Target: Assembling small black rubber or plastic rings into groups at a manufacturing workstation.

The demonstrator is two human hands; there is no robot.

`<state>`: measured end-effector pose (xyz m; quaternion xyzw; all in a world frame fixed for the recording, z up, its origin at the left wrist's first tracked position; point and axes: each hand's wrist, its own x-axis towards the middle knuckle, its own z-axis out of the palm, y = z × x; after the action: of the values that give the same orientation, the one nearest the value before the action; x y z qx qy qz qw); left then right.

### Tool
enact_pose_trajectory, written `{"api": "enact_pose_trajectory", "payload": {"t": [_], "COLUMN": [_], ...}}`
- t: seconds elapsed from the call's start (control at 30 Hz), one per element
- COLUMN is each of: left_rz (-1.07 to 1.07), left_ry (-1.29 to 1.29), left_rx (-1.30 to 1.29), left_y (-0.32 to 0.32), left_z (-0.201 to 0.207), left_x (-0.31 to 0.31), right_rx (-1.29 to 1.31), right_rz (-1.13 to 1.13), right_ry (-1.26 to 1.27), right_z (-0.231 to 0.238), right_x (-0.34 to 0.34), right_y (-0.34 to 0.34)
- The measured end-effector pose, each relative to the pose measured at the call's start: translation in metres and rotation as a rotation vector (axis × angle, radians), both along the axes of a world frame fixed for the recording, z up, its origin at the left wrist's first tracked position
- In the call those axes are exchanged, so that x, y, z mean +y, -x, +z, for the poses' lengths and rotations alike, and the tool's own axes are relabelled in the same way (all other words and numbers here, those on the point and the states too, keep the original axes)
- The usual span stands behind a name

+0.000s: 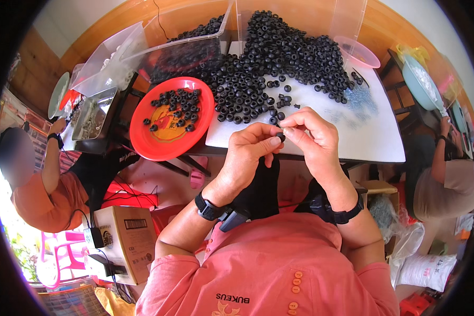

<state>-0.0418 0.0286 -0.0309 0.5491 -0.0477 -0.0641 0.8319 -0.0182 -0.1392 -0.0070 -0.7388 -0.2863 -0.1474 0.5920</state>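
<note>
Over the near edge of the white tabletop point(368, 139), my two hands meet. Between the fingertips of my left hand point(243, 155) is a small round black bead-like part point(280, 137). My right hand point(317, 138) is closed in a pinch right above that part; whatever its fingertips hold is too small to make out. Just beyond my fingers lie a few loose black parts point(284, 100). Farther back, a big heap of black parts with holes point(279, 50) spreads over the tabletop. To the left, a red plate point(203, 126) carries more of them.
Clear plastic boxes point(187, 45) stand at the back left, one filled with black parts. Tiny clear bits point(359, 100) and a pink bowl point(371, 62) are on the right. A person point(50, 200) works at the left, another point(442, 184) at the right. A cardboard box point(129, 242) stands lower left.
</note>
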Motion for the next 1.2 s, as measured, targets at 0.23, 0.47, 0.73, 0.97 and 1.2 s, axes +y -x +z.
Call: {"api": "enact_pose_trajectory", "payload": {"t": [0.23, 0.47, 0.73, 0.97, 1.2], "left_rz": [-0.04, 0.037, 0.033, 0.024, 0.037], "left_ry": [0.028, -0.013, -0.088, -0.088, -0.114], "left_rx": [-0.016, -0.035, -0.058, -0.019, -0.034], "left_y": [0.0, 0.002, 0.003, 0.002, 0.004], "left_z": [0.004, 0.002, 0.001, 0.003, 0.001], "left_x": [0.003, -0.002, -0.002, -0.001, -0.005], "right_rx": [0.024, 0.074, 0.143, 0.209, 0.329], "right_rz": [0.018, 0.006, 0.012, 0.068, 0.116], "right_ry": [-0.049, -0.036, -0.011, -0.055, -0.164], "right_z": [-0.006, -0.009, -0.012, -0.013, -0.013], "right_x": [0.001, 0.0, -0.005, -0.006, -0.013], "right_y": [-0.001, 0.002, 0.003, 0.004, 0.003]}}
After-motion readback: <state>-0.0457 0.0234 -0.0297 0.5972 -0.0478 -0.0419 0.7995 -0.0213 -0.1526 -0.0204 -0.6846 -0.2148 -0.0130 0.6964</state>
